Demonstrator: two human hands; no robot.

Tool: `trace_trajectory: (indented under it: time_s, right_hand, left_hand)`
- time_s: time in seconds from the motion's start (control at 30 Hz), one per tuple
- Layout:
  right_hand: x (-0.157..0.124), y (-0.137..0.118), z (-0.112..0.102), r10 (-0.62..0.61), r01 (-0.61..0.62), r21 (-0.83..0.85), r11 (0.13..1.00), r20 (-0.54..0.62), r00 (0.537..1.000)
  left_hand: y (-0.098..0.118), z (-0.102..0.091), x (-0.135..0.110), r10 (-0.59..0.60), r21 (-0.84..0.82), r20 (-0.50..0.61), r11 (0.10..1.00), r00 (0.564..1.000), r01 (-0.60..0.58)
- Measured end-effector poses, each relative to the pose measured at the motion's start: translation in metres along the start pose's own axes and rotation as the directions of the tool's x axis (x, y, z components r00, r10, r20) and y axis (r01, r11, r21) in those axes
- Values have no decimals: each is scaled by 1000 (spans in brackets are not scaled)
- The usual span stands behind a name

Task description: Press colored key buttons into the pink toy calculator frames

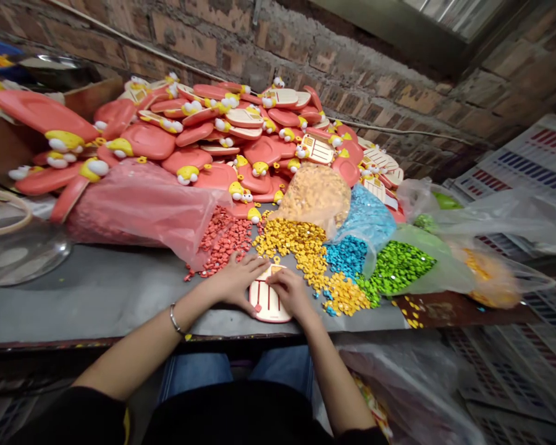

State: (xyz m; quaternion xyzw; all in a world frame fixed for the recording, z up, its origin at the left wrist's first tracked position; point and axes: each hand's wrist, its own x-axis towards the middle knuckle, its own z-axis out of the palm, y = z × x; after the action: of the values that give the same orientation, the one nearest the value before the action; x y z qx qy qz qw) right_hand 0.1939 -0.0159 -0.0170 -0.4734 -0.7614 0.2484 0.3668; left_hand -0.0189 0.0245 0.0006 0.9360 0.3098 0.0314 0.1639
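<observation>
A cream toy abacus frame (269,301) with red rods lies flat near the front edge of the grey table (97,296). My left hand (236,279) rests on the frame's left side, fingers curled onto its top edge. My right hand (291,290) lies on its right side, fingertips pinched at the frame's top near a yellow bead. Loose bead piles sit just beyond: red beads (222,240), yellow beads (301,244), blue beads (347,254) and green beads (398,266).
A large heap of pink toy frames with yellow and white duck figures (204,139) fills the back of the table against a brick wall. Plastic bags of beads (317,191) lie behind the piles. A glass bowl (13,241) stands left. White crates (532,161) are on the right.
</observation>
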Motion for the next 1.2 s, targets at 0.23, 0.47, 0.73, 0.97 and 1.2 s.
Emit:
trace_trajectory:
  time_s: [0.23, 0.47, 0.73, 0.97, 1.2]
  right_hand:
    - [16, -8, 11, -61, 60, 18, 998, 92, 994]
    - [-2, -24, -2, -80, 27, 161, 987, 330, 941]
    - [-41, 2, -25, 311, -248, 311, 917, -172, 935]
    - [-38, 8, -26, 356, -282, 312, 907, -213, 910]
    - [-14, 7, -30, 298, -182, 364, 913, -293, 909]
  left_hand:
    - [-1, 3, 1, -9, -15, 8, 1000, 1000, 9]
    - [0, -3, 0, -15, -30, 27, 999, 1000, 15]
    - [0, -9, -3, -7, -70, 41, 997, 999, 10]
    - [-2, -11, 2, -31, -96, 23, 995, 999, 33]
    - [2, -6, 4, -39, -22, -49, 999, 998, 38]
